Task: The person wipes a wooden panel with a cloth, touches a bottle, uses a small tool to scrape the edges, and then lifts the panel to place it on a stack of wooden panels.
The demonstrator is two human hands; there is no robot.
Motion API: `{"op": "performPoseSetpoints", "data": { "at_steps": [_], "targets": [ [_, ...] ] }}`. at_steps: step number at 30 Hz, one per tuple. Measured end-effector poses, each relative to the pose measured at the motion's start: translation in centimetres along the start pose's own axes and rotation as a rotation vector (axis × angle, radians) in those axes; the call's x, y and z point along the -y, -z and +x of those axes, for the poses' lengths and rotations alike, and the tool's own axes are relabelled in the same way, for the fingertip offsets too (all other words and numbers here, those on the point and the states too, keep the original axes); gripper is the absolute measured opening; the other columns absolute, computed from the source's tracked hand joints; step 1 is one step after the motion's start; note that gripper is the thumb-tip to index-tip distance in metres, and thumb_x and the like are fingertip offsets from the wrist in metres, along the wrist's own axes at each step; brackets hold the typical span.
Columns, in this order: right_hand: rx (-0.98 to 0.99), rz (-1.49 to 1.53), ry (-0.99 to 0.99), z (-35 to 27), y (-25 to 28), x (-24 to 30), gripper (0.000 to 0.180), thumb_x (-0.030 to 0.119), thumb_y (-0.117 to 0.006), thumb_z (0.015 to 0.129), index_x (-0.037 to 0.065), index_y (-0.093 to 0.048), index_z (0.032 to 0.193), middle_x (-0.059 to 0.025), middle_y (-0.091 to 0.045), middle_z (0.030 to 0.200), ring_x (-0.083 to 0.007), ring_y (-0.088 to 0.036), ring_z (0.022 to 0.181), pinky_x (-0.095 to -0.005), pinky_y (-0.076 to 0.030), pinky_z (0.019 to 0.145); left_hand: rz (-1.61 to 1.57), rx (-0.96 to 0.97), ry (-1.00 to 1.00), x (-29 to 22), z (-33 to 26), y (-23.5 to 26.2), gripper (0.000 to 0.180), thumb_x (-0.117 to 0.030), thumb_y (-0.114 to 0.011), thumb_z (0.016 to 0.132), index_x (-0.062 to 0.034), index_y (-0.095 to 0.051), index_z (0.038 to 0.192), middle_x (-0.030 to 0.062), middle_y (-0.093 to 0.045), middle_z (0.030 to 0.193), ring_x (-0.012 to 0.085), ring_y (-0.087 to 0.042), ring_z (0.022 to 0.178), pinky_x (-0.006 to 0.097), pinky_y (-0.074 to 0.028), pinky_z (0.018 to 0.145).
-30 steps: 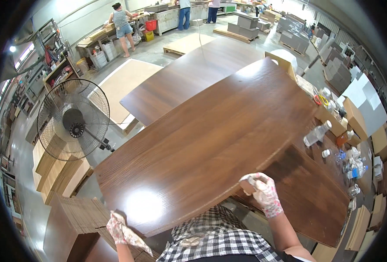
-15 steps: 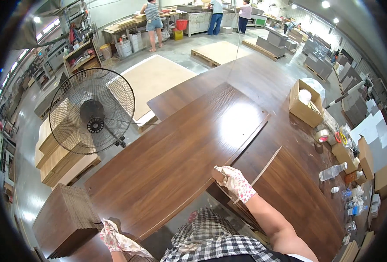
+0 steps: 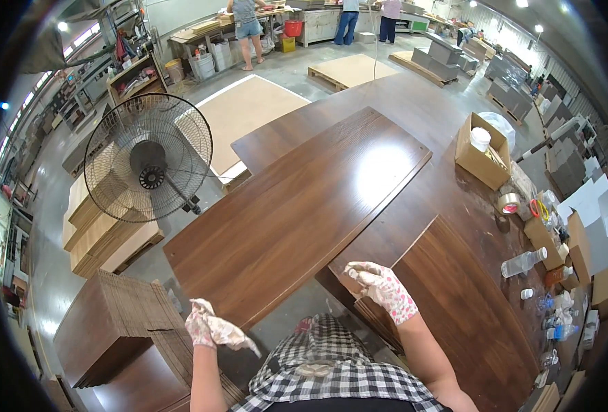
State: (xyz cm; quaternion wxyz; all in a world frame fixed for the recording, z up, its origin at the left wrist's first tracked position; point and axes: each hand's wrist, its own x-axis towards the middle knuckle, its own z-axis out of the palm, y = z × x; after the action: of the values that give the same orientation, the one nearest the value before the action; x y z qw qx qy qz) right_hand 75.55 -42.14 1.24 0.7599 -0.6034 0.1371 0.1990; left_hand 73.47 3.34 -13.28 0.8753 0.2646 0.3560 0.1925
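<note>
A long dark-brown wood-grain panel (image 3: pixel 276 220) lies slantwise before me, its glossy face up. My left hand (image 3: pixel 202 324), in a white floral glove, is closed on a crumpled stained white cloth (image 3: pixel 230 335) beside the panel's near left corner. My right hand (image 3: pixel 384 288), in a matching glove, is off the panel's front edge, above the gap next to a second brown panel (image 3: pixel 462 302). Its fingers are curled together; what they hold, if anything, is hidden.
A stack of brown panels (image 3: pixel 105 329) stands at lower left, with a black wire fan (image 3: pixel 149 165) beyond it. An open carton (image 3: pixel 481 161), tape roll (image 3: pixel 508 203) and clear bottle (image 3: pixel 523 262) line the table's right side. Several people work at far benches.
The long panel has shifted slightly on the table. My left hand with the cloth has moved up and right. My right hand has come off the panel's edge; the small brown piece no longer shows.
</note>
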Motion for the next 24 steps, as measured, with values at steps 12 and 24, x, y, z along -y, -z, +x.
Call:
{"op": "performPoseSetpoints", "data": {
  "at_steps": [12, 24],
  "targets": [
    [-0.001, 0.088, 0.230, -10.1, 1.3, -1.5, 0.051, 0.033, -0.067, 0.084, -0.001, -0.055, 0.121, -0.0166, -0.060, 0.120, -0.0219, -0.062, 0.099, -0.0342, -0.054, 0.072, -0.344, 0.420, 0.088, 9.4, 12.7, 0.6, 0.021, -0.017, -0.043, 0.090, -0.0100, -0.062, 0.096, 0.0073, -0.061, 0.097, 0.0210, -0.060, 0.093, 0.033, -0.050, 0.085],
    [-0.153, 0.241, 0.291, -12.8, 4.4, -5.0, 0.050, 0.031, -0.070, 0.084, 0.005, -0.053, 0.123, -0.0134, -0.057, 0.125, -0.0203, -0.057, 0.111, -0.0327, -0.054, 0.075, 0.398, 0.192, 0.098, 16.3, 1.5, -18.4, 0.025, -0.025, -0.043, 0.092, -0.0110, -0.063, 0.098, 0.0068, -0.061, 0.093, 0.0198, -0.058, 0.090, 0.026, -0.047, 0.077]
  ]
}}
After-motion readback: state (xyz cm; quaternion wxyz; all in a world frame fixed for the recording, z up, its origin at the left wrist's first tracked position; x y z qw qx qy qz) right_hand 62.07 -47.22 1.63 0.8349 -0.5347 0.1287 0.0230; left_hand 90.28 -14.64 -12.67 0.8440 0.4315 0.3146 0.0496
